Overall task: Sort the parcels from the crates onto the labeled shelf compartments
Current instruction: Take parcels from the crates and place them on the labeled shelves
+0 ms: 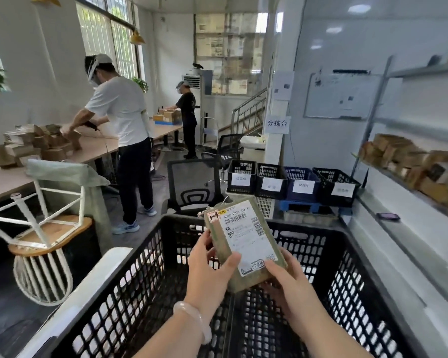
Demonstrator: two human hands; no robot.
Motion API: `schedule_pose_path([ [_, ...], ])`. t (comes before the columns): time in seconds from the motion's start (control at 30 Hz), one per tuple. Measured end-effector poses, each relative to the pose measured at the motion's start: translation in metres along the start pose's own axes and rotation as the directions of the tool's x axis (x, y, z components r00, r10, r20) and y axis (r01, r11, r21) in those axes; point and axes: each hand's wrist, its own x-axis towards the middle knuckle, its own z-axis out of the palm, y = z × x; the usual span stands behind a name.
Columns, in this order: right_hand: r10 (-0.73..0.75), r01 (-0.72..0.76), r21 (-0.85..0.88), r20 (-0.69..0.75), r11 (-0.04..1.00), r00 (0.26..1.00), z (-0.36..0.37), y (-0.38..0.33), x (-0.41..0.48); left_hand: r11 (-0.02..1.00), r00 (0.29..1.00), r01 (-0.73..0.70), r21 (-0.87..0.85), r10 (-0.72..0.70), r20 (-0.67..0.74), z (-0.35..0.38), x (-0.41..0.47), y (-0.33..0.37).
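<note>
A flat brown parcel point(243, 241) with a white shipping label is held up over a large black plastic crate point(145, 275). My left hand point(207, 270) grips its left edge, thumb across the label's lower corner. My right hand point(287, 282) supports its lower right corner from beneath. The label faces me, tilted slightly left. The crate's inside looks bare where I can see it. On the right, a metal shelf point(388, 174) carries a row of brown parcels point(409, 161).
Several small labeled baskets point(292, 184) stand on a pallet beyond the crate. A dark phone point(388, 216) lies on the white ledge at right. An upturned stool point(44, 233) and an office chair point(192, 187) are left of the crate. Two people work at tables in the back.
</note>
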Motion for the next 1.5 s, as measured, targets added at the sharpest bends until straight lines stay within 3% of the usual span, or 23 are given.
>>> schedule_pose_path([
  [0.2, -0.249, 0.139, -0.447, -0.196, 0.884, 0.949, -0.025, -0.023, -0.060, 0.998, 0.967, -0.063, 0.013, 0.058, 0.250, 0.033, -0.009, 0.010],
  [0.33, -0.391, 0.088, -0.641, -0.349, 0.763, 0.852, -0.042, -0.035, -0.121, 0.994, 0.886, -0.113, 0.015, 0.094, 0.455, 0.063, -0.041, 0.015],
  [0.47, -0.486, 0.076, -0.648, -0.483, 0.758, 0.728, -0.061, -0.039, -0.197, 0.974, 0.745, -0.196, -0.114, 0.224, 0.629, 0.100, -0.096, 0.027],
  [0.63, -0.573, 0.050, -0.649, -0.631, 0.760, 0.524, -0.082, -0.050, -0.298, 0.912, 0.499, -0.319, -0.256, 0.392, 0.773, 0.147, -0.174, 0.056],
  [0.77, -0.630, -0.018, -0.687, -0.677, 0.727, 0.381, -0.099, -0.066, -0.373, 0.893, 0.366, -0.238, -0.381, 0.446, 0.817, 0.181, -0.240, 0.088],
  [0.9, -0.667, -0.113, -0.710, -0.696, 0.696, 0.267, -0.118, -0.082, -0.450, 0.881, 0.313, -0.182, -0.437, 0.473, 0.824, 0.210, -0.312, 0.121],
  [1.03, -0.704, -0.263, -0.729, -0.682, 0.632, 0.198, -0.147, -0.101, -0.537, 0.817, 0.257, -0.214, -0.535, 0.575, 0.777, 0.246, -0.396, 0.154],
  [1.3, -0.799, -0.455, -0.735, -0.595, 0.503, 0.079, -0.217, -0.157, -0.745, 0.718, 0.154, -0.125, -0.685, 0.696, 0.701, 0.325, -0.600, 0.246],
  [1.5, -0.833, -0.649, -0.634, -0.553, 0.421, 0.000, -0.253, -0.170, -0.868, 0.630, 0.117, -0.055, -0.774, 0.774, 0.622, 0.369, -0.721, 0.293],
])
